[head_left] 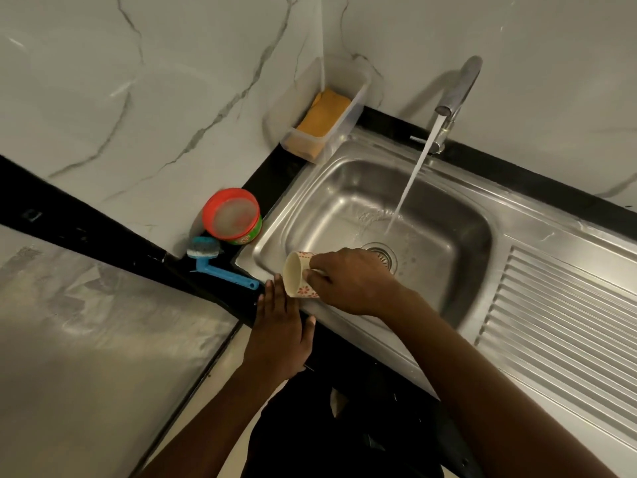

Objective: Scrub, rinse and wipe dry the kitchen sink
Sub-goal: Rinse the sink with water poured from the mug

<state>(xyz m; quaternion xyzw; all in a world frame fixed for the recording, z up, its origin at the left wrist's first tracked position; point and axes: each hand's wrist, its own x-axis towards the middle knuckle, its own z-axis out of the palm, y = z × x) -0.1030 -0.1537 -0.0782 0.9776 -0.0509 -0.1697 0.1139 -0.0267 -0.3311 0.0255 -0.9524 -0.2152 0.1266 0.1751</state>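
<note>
Right hand [351, 281] gripped patterned cup [297, 276], tipped sideways over sink [327, 201], frame centre. Left hand [279, 336] flat, fingers straight, on desk [272, 181] edge. Tap [458, 84] ran.

A single head-worn wide-angle camera looks steeply down and forward from over the front edge of the black stone bench [272, 177], close above the stainless steel sink basin [331, 201], facing the white marbled wall corner [322, 36].

brush [220, 267] left of sink [310, 201] | tub [234, 215] behind brush | tap [455, 94] behind sink
</note>
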